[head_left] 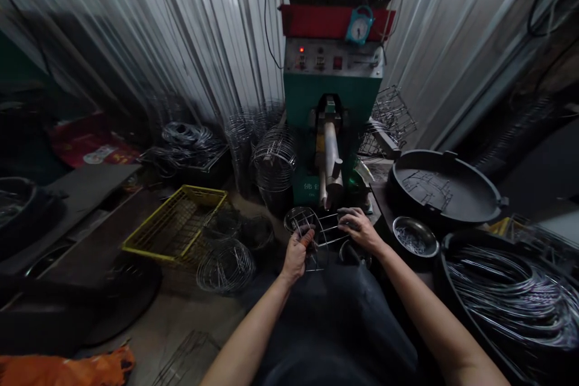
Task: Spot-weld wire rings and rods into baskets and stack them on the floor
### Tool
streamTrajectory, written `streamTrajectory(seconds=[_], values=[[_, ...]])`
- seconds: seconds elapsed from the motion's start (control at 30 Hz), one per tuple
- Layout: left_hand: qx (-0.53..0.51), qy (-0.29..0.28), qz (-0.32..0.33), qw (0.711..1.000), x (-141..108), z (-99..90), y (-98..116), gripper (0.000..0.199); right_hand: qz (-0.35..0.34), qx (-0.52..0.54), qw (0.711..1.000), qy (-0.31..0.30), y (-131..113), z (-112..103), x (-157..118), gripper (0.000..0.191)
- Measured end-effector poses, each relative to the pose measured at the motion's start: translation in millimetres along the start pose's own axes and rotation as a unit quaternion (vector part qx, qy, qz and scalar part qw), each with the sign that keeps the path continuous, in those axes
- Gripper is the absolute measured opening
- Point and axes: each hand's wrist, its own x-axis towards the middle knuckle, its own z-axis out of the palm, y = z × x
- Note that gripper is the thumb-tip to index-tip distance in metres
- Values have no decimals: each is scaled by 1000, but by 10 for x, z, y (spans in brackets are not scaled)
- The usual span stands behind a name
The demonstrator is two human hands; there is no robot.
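Note:
Below the metal arm [333, 160] of a green spot welder [330, 93], I hold a small wire frame [329, 230] with a round ring at its left end. My left hand [296, 256] is closed around the ring side, and something orange covers one fingertip. The fingers of my right hand [359, 229] are bent over the frame's right end, where straight wires run across to the ring. The frame lies close under the welder's tip; whether they touch I cannot tell. Part of the frame is hidden behind my fingers.
A yellow wire basket [174, 223] and round wire pieces [226, 265] lie to the left. At right are a black round tray [446, 187], a metal bowl [415, 236] of short wires, and a large tub of wire rings [511, 295]. Stacked rings [274, 157] stand beside the welder.

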Motion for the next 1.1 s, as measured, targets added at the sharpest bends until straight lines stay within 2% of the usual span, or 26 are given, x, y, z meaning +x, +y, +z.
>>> streamTrajectory(seconds=[0.13, 0.23, 0.37, 0.43, 0.5, 0.57, 0.67, 0.77, 0.9, 1.1], values=[[-7, -1, -10, 1000, 63, 41, -10, 39, 12, 3, 1000, -13, 18, -50, 44, 6], [-23, 4, -17, 1000, 85, 47, 9, 42, 17, 8, 1000, -10, -49, -205, 39, 8], [-33, 10, 2, 999, 122, -3, 52, 39, 33, 0, 999, -8, -94, -447, -94, 11], [-36, 13, 7, 999, 138, -32, 70, 36, 33, -12, 999, -25, -55, -476, -191, 11], [-41, 18, 6, 999, 137, -41, 77, 35, 40, -22, 999, -21, 4, -421, -267, 11], [-37, 19, 0, 999, 118, -25, 75, 36, 56, -27, 998, 11, 53, -311, -290, 13], [-27, 23, -12, 999, 80, 31, 65, 38, 65, -25, 996, 46, 77, -134, -218, 13], [-25, 25, -11, 999, 68, 84, 63, 42, 51, -20, 997, 45, 68, -21, -98, 13], [-29, 23, -9, 999, 86, 118, 81, 42, 36, -15, 998, 42, 75, 10, -3, 11], [-29, 14, -7, 999, 119, 172, 95, 42, 39, -18, 999, 27, 116, -55, 63, 11]])
